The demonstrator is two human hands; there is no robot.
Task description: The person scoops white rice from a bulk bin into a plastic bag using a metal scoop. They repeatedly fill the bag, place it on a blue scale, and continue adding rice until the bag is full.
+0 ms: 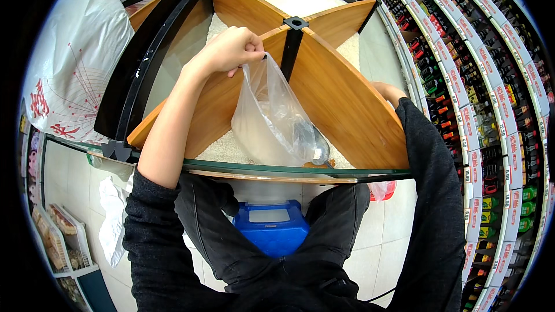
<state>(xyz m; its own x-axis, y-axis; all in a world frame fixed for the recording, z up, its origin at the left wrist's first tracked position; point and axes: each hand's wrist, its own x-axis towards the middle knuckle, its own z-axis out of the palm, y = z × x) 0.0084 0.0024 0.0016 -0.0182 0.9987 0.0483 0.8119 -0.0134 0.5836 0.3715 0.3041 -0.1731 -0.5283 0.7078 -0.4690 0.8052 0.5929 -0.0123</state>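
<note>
My left hand point(232, 50) pinches the top edge of a clear plastic bag point(277, 108) and holds it up. The bag's lower part bulges with pale grains and rests on white rice point(217, 149) in the front bin compartment. A metal scoop point(321, 145) lies beside the bag, partly behind its film, near the glass front. My right hand point(387, 92) is at the outer side of the right wooden divider point(342, 104). Its fingers are hidden there, so I cannot see whether it holds anything.
Wooden dividers meet at a black post point(296, 24). A glass panel point(277, 169) edges the bin before my knees. A blue plastic stool point(273, 225) is between my legs. Bottle shelves point(468, 117) line the right. A large white printed sack point(82, 65) stands left.
</note>
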